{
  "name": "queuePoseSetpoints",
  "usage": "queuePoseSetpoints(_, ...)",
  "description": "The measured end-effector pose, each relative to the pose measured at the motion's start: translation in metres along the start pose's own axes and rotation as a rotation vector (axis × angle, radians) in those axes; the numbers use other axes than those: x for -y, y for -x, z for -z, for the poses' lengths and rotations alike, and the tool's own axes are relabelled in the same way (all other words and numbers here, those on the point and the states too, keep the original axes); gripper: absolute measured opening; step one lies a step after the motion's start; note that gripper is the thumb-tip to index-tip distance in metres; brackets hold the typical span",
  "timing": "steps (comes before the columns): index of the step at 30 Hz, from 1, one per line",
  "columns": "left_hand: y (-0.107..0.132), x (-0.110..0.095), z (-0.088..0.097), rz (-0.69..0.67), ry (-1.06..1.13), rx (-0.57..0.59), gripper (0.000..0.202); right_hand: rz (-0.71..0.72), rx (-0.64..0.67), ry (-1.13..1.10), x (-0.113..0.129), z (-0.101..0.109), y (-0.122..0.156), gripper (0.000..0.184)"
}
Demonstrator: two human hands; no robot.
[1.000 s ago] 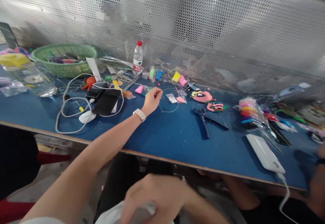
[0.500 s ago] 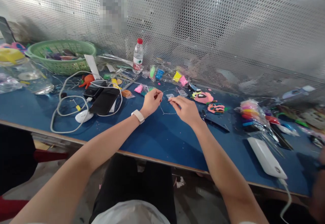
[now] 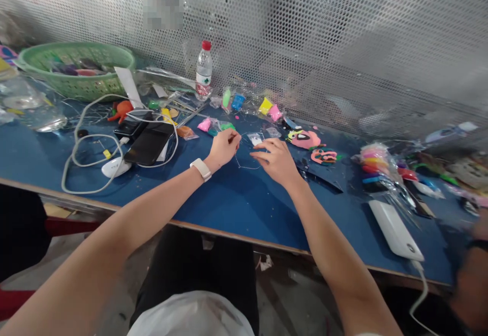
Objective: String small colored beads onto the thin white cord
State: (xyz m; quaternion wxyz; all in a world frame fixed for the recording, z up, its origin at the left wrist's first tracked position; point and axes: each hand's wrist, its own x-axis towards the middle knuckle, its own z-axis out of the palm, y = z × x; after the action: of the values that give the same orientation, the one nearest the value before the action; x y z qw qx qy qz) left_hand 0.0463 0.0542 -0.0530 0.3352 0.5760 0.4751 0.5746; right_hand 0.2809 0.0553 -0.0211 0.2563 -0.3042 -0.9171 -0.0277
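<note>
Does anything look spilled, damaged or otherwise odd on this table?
Nothing looks clearly spilled or broken. What stands out is the white cable, sprawled in untidy loops around the phone, and pale specks on the near side of the right hand, scattered like stray crumbs.

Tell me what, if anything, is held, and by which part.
Any hold is too small to tell: the left hand and the right hand are curled near a thin strand.

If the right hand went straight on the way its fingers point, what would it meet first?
The right hand would most likely meet the left hand, which sits across a small gap. Depth is unclear in this single view, so it might miss.
</note>
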Motion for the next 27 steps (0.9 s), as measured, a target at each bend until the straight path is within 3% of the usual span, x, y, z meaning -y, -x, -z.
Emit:
queuePoseSetpoints(3,-0.002,-0.001,0.002,-0.021,0.087,0.035,0.022,0.019,-0.091,-0.2,-0.01,0.011,0.004,0.023)
queuePoseSetpoints(6,-0.004,-0.005,0.004,-0.025,0.214,0.077,0.023,-0.046,-0.279,-0.471,-0.026,0.018,0.006,0.037)
queuePoseSetpoints(8,-0.004,-0.01,0.005,-0.026,0.268,0.108,0.025,-0.236,-0.439,-0.663,-0.036,0.016,0.005,0.045)
queuePoseSetpoints(10,0.0,-0.015,0.005,-0.021,0.288,0.16,0.027,-0.462,-0.477,-0.835,-0.041,0.008,0.003,0.046)
queuePoseSetpoints(13,0.008,-0.023,0.002,-0.011,0.303,0.259,0.031,-0.639,-0.236,-1.053,-0.032,-0.005,0.001,0.05)
queuePoseSetpoints(15,0.013,-0.025,0.0,-0.014,0.312,0.318,0.032,-0.613,-0.043,-1.162,-0.017,-0.01,-0.001,0.057)
queuePoseSetpoints(17,0.016,-0.026,-0.002,-0.027,0.313,0.366,0.032,-0.584,0.059,-1.249,-0.001,-0.013,-0.002,0.059)
queuePoseSetpoints(21,0.019,-0.026,-0.005,-0.032,0.321,0.422,0.033,-0.601,0.04,-1.329,0.012,-0.013,-0.005,0.056)
queuePoseSetpoints(27,0.022,-0.03,-0.007,-0.022,0.339,0.487,0.034,-0.595,0.005,-1.365,0.004,-0.012,-0.004,0.057)
